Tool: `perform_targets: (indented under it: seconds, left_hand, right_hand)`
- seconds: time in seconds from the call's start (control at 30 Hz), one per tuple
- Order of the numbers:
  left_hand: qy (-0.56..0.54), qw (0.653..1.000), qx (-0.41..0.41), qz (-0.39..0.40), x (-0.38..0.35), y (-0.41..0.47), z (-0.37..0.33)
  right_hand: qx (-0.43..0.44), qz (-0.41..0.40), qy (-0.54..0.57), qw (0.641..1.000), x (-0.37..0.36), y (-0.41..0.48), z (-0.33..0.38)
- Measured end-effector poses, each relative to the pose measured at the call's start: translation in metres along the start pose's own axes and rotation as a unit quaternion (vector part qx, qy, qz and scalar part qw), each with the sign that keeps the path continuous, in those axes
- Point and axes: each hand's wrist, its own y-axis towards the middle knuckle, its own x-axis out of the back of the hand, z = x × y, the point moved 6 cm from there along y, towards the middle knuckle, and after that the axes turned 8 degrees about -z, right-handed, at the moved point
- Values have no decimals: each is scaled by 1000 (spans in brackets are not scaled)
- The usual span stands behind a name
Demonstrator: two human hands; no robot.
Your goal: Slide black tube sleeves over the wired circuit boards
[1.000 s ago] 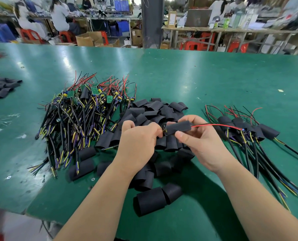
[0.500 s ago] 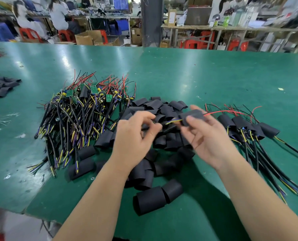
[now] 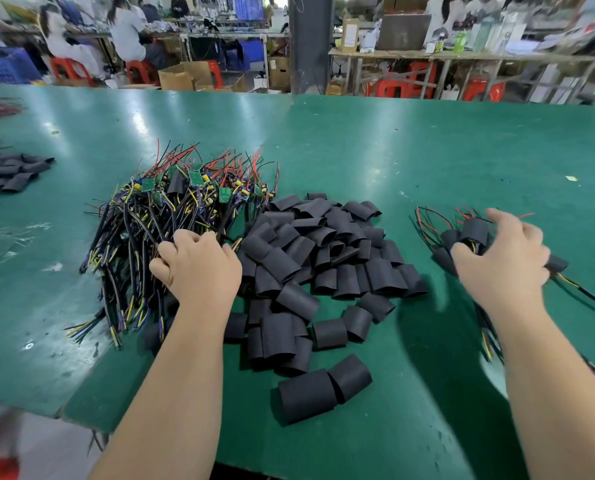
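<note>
The heap of black tube sleeves (image 3: pixel 310 258) lies mid-table. Left of it, the left hand (image 3: pixel 199 268) grabs wires of the wired circuit boards (image 3: pixel 171 209). Right of it, the right hand (image 3: pixel 500 261) hangs loose over the sleeved boards (image 3: pixel 469 233). Wide green table (image 3: pixel 393 150) spreads behind the heap, and its edge runs near the front.

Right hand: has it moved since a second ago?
Yes. The right hand has gone rightward, off the loose sleeve pile and over to the sleeved bundle beside it.

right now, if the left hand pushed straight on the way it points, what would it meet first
The pile of unsleeved wired boards; the left hand seems to grip its black cables now, and green boards lie farther along. Depth is unclear.
</note>
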Motion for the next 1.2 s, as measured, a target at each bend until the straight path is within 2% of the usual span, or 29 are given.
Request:
perform_targets:
  seconds: [0.13, 0.3, 0.4, 0.47, 0.5, 0.57, 0.63, 0.67, 0.73, 0.8, 0.87, 0.93, 1.0, 1.07, 1.2]
  left_hand:
    - [21, 1000, -12, -18, -2, 10, -1]
    - [-84, 991, -1, -101, 10, 6, 0]
    - [-189, 964, 1, -185, 31, 3, 1]
    - [-292, 928, -14, -230, 45, -1, 1]
    - [-361, 903, -35, -231, 48, -3, -1]
    - [-504, 839, -76, -188, 50, -8, -8]
    - [-576, 803, -90, -123, 47, -12, -18]
    - [-586, 799, -98, -98, 47, -15, -24]
    - [-581, 802, -127, -63, 46, -19, -33]
    - [-563, 811, -152, -45, 45, -22, -37]
    - [-508, 844, -163, -48, 43, -24, -37]
    - [-362, 913, -161, -98, 45, -27, -35]
    - [-269, 942, -141, -141, 51, -27, -35]
    - [-276, 932, -181, -151, 58, -31, -43]
    - [-305, 863, -387, -112, 64, -61, -76]
  right_hand:
    - [73, 54, 31, 995, -13, -17, 17]
    - [120, 68, 76, 988, -21, -26, 26]
    - [92, 68, 131, 985, -22, -27, 25]
    - [18, 116, 231, 966, -28, -30, 25]
    - [-30, 168, 300, 939, -33, -34, 27]
    - [-110, 312, 421, 845, -46, -50, 35]
    - [-127, 436, 473, 755, -50, -70, 47]
    - [-119, 473, 499, 716, -50, -77, 52]
    - [-99, 487, 581, 645, -45, -80, 61]
    - [-91, 455, 646, 607, -38, -74, 65]
    - [-90, 412, 659, 623, -34, -67, 65]
    - [-93, 378, 644, 659, -35, -64, 62]
    - [-98, 367, 622, 685, -38, -66, 61]
    - [-98, 376, 607, 693, -44, -71, 61]
    - [-101, 401, 604, 682, -51, -82, 64]
